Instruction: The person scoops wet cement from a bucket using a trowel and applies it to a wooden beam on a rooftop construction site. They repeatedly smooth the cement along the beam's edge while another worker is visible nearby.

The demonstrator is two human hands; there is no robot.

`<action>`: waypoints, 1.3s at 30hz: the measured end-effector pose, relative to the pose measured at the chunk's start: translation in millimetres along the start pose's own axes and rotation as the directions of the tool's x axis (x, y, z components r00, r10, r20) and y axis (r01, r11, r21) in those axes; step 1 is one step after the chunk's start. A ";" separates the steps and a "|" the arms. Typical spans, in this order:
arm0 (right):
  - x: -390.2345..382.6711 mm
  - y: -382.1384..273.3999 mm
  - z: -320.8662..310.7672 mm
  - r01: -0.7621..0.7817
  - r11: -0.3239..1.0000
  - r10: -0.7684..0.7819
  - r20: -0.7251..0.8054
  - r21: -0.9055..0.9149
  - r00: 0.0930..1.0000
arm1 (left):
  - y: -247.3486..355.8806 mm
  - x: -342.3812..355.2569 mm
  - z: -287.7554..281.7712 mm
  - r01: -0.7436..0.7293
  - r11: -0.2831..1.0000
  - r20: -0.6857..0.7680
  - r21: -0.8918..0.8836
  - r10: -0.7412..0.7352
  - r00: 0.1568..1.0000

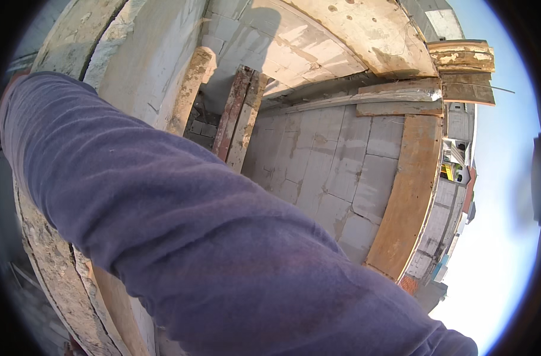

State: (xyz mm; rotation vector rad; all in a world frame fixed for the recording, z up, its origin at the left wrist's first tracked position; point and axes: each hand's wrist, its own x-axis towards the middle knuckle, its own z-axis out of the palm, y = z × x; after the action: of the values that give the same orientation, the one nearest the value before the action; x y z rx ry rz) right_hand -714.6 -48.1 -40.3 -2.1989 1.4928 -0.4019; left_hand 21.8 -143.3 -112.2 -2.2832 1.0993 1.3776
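Observation:
My right forearm in a blue-grey sleeve (235, 237) crosses the view diagonally from the lower right to the upper left. Only a sliver of what looks like my right hand (9, 86) shows at the far left, beside a rough concrete-covered edge (68, 41); its fingers and anything in them are hidden. More of that rough, cracked edge (54, 273) shows below the sleeve. My left hand is out of view.
Weathered boards (241, 113) and a mottled post (190, 89) stand beyond my arm, amid grey block walls (324, 160). A plywood strip (401, 196) runs along the right, with stacked planks (460, 59) above. Sky and buildings (437, 219) lie past it.

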 end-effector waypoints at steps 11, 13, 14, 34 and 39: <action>222.7 -14.5 -43.8 -0.257 0.963 0.271 0.299 -0.086 0.915 | -86.2 -99.9 19.0 -0.081 0.996 -0.028 -0.034 0.080 0.996; 222.4 -0.7 -52.7 -0.317 0.944 0.329 0.313 -0.088 0.891 | -79.6 -106.4 26.3 -0.126 0.992 -0.063 -0.019 0.124 0.990; 218.2 4.8 -56.2 -0.346 0.934 0.356 0.312 -0.090 0.881 | -65.9 -110.8 28.9 -0.162 0.987 -0.139 -0.010 0.159 0.977; 240.9 74.6 -58.1 -0.237 0.944 0.295 0.263 -0.231 0.919 | -65.4 -130.7 5.5 -0.255 0.965 -0.417 -0.065 0.206 0.885; 212.5 -19.8 -57.6 -0.226 0.922 0.326 0.314 -0.315 0.892 | -67.5 -134.0 6.9 -0.169 0.985 -0.490 0.025 0.159 0.857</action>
State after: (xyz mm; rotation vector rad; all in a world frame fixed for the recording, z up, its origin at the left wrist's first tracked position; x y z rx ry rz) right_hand -647.1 -250.7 16.9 -2.0589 1.6910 0.3082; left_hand 30.0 -30.2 -13.7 -2.6911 1.4605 0.8648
